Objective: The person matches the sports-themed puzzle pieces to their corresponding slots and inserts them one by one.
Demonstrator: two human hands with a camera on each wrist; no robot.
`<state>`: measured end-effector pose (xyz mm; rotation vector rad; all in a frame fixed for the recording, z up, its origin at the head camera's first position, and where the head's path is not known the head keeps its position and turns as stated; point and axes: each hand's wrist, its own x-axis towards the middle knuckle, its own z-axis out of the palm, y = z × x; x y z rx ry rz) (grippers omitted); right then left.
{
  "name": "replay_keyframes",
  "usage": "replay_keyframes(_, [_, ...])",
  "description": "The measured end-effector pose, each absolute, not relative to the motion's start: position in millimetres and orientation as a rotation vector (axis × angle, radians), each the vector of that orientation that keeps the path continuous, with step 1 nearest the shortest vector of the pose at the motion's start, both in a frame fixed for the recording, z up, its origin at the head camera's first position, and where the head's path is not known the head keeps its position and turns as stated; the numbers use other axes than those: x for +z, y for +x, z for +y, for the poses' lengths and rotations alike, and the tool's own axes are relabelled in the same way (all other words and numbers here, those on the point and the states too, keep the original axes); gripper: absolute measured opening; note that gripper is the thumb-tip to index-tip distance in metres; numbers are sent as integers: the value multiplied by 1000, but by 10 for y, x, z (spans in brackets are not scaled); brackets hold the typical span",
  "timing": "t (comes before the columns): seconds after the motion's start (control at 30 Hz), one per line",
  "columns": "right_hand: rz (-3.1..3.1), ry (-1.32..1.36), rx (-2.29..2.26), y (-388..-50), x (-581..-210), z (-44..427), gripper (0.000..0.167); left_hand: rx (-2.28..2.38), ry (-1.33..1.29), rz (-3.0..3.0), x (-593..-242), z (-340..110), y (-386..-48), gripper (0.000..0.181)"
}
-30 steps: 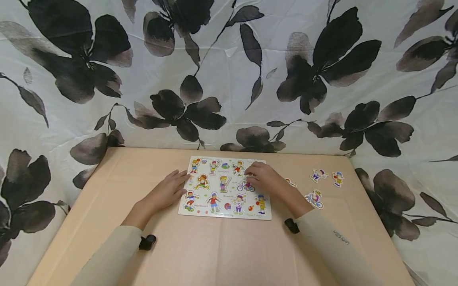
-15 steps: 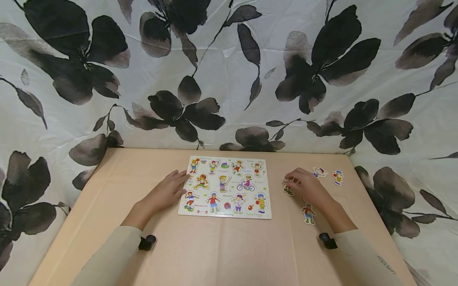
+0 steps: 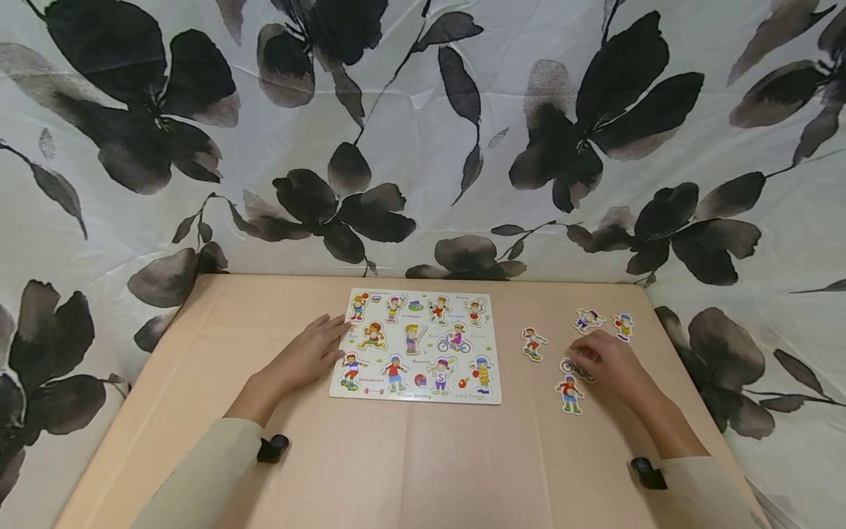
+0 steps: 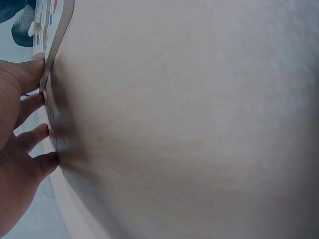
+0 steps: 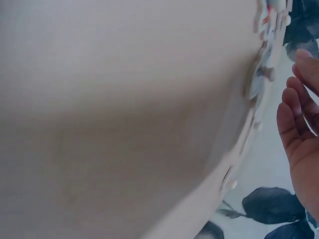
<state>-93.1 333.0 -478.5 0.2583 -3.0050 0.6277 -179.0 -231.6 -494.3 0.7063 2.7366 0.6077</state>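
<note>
A white picture board (image 3: 423,373) with colourful sports figures lies flat on the table. My left hand (image 3: 307,354) rests at its left edge, fingers extended; the left wrist view shows the thumb of this hand (image 4: 22,119) against the board's edge (image 4: 61,30). Right of the board, my right hand (image 3: 611,367) hovers over a bicycle figure piece (image 3: 576,369), partly covering it. In the right wrist view, the bent, relaxed fingers of this hand (image 5: 301,109) show nothing held between them.
A skateboarder piece (image 3: 532,344) lies just right of the board. A figure in a red shirt (image 3: 569,395) sits below the bicycle piece, with two more pieces, one (image 3: 587,320) beside another (image 3: 623,326), farther back. Patterned cloth (image 3: 423,169) stands behind the table (image 3: 463,463).
My right hand has left the board, passed over the skateboarder piece and moved right to the bicycle piece. The skateboarder piece is uncovered now. My left hand stays in place.
</note>
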Motion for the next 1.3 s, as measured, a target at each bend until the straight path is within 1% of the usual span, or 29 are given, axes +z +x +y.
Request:
replay_keyframes(0.27, [-3034, 247, 608, -845, -4849, 3428, 11, 591, 707, 2738, -4937, -2318, -1787, 58])
replay_keyframes(0.47, [-3063, 252, 596, -856, -4887, 3462, 14, 604, 698, 2741, -4922, -2311, -1794, 58])
replay_keyframes(0.63, [-3086, 235, 619, -869, -4907, 3460, 12, 616, 701, 2734, -4914, -2311, -1801, 58])
replay_keyframes(0.87, [-3066, 256, 600, -905, -4848, 3428, 13, 616, 702, 2732, -4925, -2313, -1798, 58])
replay_keyframes(1.07, [-3106, 257, 615, -1018, -4730, 3312, 12, 625, 687, 2731, -4915, -2301, -1801, 58])
replay_keyframes(1.2, [-3158, 235, 665, -1107, -4673, 3157, 14, 615, 683, 2728, -4910, -2301, -1796, 58])
replay_keyframes(1.3, [-3155, 269, 700, -1179, -4673, 3027, 14, 602, 686, 2731, -4912, -2304, -1789, 59])
